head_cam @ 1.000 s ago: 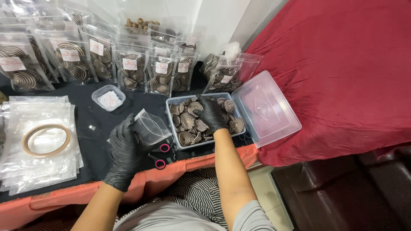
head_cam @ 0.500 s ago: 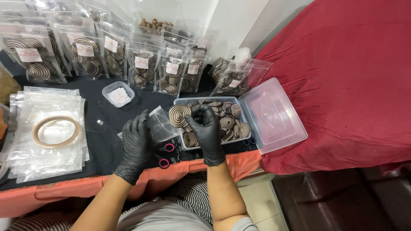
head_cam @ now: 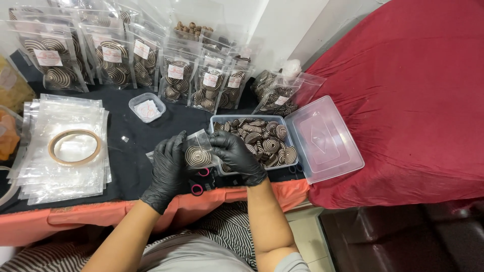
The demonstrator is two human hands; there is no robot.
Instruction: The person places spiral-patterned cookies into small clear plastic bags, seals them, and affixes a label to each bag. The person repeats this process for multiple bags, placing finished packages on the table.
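Fingers of my left hand, gloved in black, were pinched on the edge of a small clear bag, holding its mouth up toward me. My right hand had come back from the clear tub, where it had been buried among the striped spiral cookies a second earlier, and its fingertips were now closed on the other side of the bag. One cookie that had been in my right fingers half a second before now sat inside the bag, flat against the plastic, its brown and cream rings plain to see.

Both hands had drawn together just left of the tub, above the black cloth, with the pink-handled scissors lying directly beneath them. So I judged the bag to hold its first piece, with plenty more waiting in the tub. Its lid lay open on the right, against the red cover. Empty bags with a tape roll on top lay well to my left, and filled, labelled packets stood along the back.
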